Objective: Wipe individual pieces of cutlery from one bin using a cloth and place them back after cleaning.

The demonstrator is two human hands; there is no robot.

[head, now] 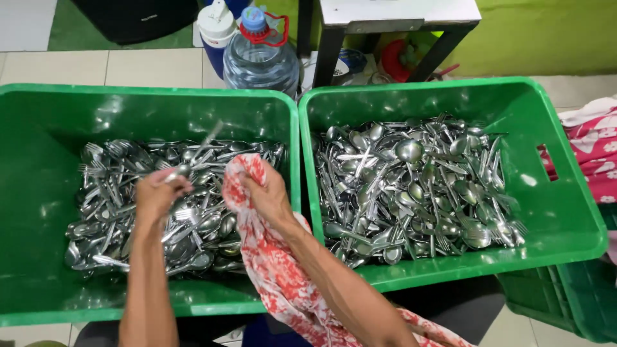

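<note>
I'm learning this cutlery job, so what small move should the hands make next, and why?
Probably draw the utensil in the left hand into the red-and-white cloth gripped by the right hand. The piece is lifted above the left crate, and the cloth sits right beside it.

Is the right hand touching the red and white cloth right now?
Touching. The head view shows the right hand closed around the bunched top of the red and white cloth, which drapes down along the forearm over the left green crate.
</note>
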